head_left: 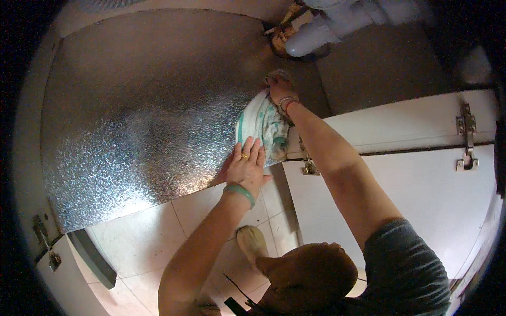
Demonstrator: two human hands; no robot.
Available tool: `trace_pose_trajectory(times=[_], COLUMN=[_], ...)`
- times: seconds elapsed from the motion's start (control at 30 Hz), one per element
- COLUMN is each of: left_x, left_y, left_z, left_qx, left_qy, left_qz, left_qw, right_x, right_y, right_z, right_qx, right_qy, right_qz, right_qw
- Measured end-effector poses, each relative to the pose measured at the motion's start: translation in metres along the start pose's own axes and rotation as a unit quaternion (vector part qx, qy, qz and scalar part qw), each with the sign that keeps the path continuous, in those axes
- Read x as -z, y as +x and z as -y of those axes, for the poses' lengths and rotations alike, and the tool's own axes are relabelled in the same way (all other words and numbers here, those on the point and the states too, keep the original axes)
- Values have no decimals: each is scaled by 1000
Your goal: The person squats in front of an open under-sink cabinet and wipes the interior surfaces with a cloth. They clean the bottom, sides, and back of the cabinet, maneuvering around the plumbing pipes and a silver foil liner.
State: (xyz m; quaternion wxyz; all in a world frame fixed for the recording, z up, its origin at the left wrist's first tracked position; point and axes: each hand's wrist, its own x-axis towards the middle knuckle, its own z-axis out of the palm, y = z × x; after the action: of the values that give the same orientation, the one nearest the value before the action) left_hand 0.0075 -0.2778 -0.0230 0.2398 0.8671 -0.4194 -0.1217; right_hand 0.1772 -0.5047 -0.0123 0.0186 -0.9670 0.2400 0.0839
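Spreading from nine o'clock to centre, the shiny metal surface lies bare. At its right edge a white-green cloth runs long from twelve to six o'clock. The left hand presses its lower end, fingers flat and spread; the right hand grips its top end. White cabinet doors crowd three o'clock.

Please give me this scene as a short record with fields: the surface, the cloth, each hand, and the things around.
surface: large shiny embossed metal sheet
cloth: crumpled white rag with green pattern, lying at the sheet's right edge
left hand: left hand, flat with fingers spread, pressing on the rag's lower edge; gold ring, green bangle
right hand: right hand, on the rag's upper end
around: white cabinet door with metal latch; pale tiled floor; grey pipes
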Motion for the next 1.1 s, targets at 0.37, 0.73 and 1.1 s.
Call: trace_pose_trajectory(times=[0.37,0.73,1.1], left_x=[8,-10,19], left_y=[102,89,75], left_z=[-6,1,6], left_qx=[58,14,37], left_qy=[15,40,60], left_qz=[52,13,123], left_qw=[997,999,990], right_x=[-21,2,-12], right_y=[105,25,25], right_z=[-44,-15,11], right_qx=[79,109,68], right_qy=[-110,-140,-108], right_qz=[-67,9,8], right_qw=[989,984,992])
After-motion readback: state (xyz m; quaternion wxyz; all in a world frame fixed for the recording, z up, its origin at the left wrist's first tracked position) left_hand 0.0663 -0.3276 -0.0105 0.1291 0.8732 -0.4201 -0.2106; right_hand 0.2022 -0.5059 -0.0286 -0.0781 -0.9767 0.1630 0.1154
